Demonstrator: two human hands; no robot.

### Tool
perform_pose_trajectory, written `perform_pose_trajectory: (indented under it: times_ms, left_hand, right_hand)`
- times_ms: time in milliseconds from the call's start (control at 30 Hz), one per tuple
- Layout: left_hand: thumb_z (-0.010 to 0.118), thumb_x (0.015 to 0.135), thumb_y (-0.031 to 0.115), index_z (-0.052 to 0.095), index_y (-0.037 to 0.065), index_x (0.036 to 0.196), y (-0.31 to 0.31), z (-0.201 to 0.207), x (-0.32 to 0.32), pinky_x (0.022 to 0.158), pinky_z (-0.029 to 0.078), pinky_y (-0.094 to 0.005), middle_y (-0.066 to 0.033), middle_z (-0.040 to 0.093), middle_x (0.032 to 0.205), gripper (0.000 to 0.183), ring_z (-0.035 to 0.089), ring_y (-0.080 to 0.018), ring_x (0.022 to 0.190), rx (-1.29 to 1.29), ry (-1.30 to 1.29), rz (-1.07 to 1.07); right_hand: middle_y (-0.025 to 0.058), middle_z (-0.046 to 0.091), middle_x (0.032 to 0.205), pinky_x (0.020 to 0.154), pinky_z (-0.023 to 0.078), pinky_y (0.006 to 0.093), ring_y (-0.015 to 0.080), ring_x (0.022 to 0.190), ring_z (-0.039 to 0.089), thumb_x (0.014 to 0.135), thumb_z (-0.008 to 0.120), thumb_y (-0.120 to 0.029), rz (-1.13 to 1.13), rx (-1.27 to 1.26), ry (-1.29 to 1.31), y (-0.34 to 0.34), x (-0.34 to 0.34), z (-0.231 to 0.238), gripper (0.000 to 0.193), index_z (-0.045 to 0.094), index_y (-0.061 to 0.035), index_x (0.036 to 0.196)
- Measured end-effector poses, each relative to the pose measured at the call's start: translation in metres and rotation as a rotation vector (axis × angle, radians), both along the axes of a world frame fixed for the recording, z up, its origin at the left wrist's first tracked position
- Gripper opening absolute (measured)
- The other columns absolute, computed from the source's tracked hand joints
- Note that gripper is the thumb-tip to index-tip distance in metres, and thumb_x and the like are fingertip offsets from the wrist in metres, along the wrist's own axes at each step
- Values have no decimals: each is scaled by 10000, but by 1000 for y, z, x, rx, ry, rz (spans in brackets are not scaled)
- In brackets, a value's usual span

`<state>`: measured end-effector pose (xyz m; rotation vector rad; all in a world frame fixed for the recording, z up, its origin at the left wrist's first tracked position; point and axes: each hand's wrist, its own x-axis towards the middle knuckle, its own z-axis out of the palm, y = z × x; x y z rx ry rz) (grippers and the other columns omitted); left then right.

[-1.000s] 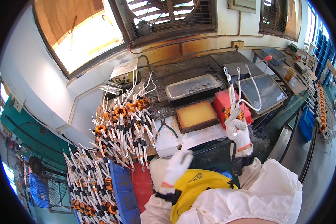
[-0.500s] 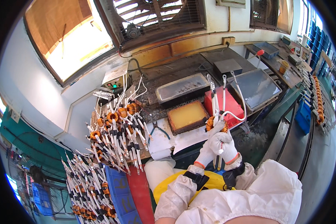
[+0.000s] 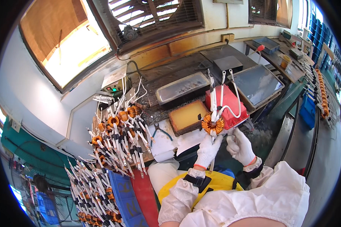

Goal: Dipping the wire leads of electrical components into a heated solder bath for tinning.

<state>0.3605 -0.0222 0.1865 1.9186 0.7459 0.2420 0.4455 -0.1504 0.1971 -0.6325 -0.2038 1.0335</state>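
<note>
My left hand (image 3: pixel 207 152), in a white knit glove, is closed on the lower side of a copper-wound toroidal coil (image 3: pixel 213 124). White leads with ring lugs rise from the coil, and one curves over in front of a red box (image 3: pixel 231 112). Beside it, apart from the coil, my right hand (image 3: pixel 240 146) is gloved too, with its fingers curled together just below the red box's near corner. What those fingers hold, if anything, cannot be made out. Left of the coil is a dark-rimmed square pan of yellowish material (image 3: pixel 188 115).
Many similar coils with leads (image 3: pixel 119 128) are heaped at the left, more beside a blue crate (image 3: pixel 127 196). Blue-handled pliers (image 3: pixel 161 133) lie on white paper. Behind are a long grey-topped tray (image 3: pixel 182 87), a wide glassy tray (image 3: pixel 258 85) and a control box with a green light (image 3: pixel 115 85).
My hands were together at the coil's lower side; the right has separated to the right. The coil has shifted slightly left and now faces me with its ring in full view.
</note>
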Motion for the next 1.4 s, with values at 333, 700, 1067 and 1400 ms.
perform_pose_trajectory:
  times_ms: [333, 700, 1067, 1400]
  left_hand:
    - [659, 746, 480, 563, 36, 982, -14, 9, 6, 723, 481, -379, -144, 637, 859, 512, 621, -312, 822, -131, 106, -111]
    - [555, 824, 331, 547, 23, 1018, -32, 16, 5, 536, 475, -289, -82, 630, 750, 364, 586, -151, 593, -273, 75, -156]
    - [544, 837, 346, 533, 68, 1026, -43, -15, 7, 529, 478, -320, -89, 602, 740, 337, 589, -197, 561, -37, 70, -244]
    - [543, 833, 371, 536, 73, 1040, -44, -14, 3, 535, 475, -319, -95, 600, 768, 362, 590, -197, 583, -57, 84, -247]
  right_hand:
    - [135, 577, 612, 466, 449, 429, 321, 539, 584, 844, 568, -222, -234, -936, -1873, -22, -21, -6, 195, 481, -70, 930]
    - [121, 617, 944, 750, 476, 371, 294, 839, 600, 735, 590, -114, -761, -719, -1861, -50, 24, 74, 243, 606, -55, 970]
    - [160, 490, 1277, 1073, 243, 472, 314, 1232, 422, 762, 588, -247, -518, -903, -2256, -39, 53, 72, 513, 503, -25, 1216]
    - [163, 518, 1239, 1058, 280, 445, 313, 1205, 448, 759, 577, -228, -846, -914, -2123, -60, 49, 67, 480, 529, -19, 1188]
